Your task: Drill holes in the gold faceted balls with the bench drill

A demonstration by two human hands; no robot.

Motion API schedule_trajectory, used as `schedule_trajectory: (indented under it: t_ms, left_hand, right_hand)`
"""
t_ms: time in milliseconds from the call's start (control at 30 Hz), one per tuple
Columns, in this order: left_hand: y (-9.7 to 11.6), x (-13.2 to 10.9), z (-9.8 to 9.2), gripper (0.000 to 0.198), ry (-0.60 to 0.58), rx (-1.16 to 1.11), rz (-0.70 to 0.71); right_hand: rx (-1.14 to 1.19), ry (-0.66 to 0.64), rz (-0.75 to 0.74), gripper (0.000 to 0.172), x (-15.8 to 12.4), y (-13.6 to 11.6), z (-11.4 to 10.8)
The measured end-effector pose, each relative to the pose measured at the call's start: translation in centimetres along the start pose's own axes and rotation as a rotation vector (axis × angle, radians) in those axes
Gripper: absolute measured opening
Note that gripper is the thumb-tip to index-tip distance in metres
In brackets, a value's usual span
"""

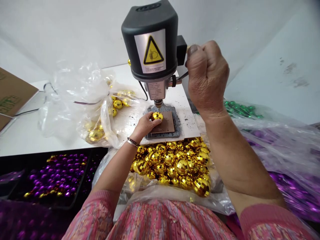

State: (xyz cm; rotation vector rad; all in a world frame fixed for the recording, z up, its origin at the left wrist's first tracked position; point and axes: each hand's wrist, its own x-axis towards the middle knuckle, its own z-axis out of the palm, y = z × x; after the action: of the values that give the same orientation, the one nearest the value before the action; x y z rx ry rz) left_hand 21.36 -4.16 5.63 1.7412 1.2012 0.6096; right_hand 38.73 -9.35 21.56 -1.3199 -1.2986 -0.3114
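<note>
A small black bench drill (150, 43) with a yellow warning label stands on the white table. My left hand (145, 125) pinches a gold faceted ball (157, 116) on the brown pad (167, 124) of the drill base, right under the drill bit (158, 103). My right hand (207, 77) is raised beside the drill head, closed in a fist round the feed lever, whose tip barely shows. A heap of gold faceted balls (175, 165) lies in clear plastic in front of me.
A clear plastic bag (82, 96) with several gold balls sits left of the drill. Purple balls (58, 175) fill a dark tray at lower left. Green beads (240, 109) and purple ones in plastic (287, 156) lie on the right. A cardboard box (12, 95) is at far left.
</note>
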Motion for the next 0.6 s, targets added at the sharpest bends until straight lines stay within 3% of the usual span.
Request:
schedule_trajectory:
  t_ms: [233, 500, 600]
  left_hand:
    - [1.5, -0.1, 0.7, 0.07, -0.057, 0.124, 0.03]
    - [1.2, -0.4, 0.8, 0.069, -0.043, 0.074, 0.02]
    - [1.1, -0.6, 0.8, 0.07, -0.043, 0.07, 0.016]
  right_hand:
    - [-0.038, -0.018, -0.015, 0.035, 0.4, 0.1, -0.2]
    - [-0.206, -0.172, 0.192, 0.039, 4.3, -1.1, 0.5]
    - [-0.13, -0.152, 0.124, 0.036, 4.0, -0.6, 0.5]
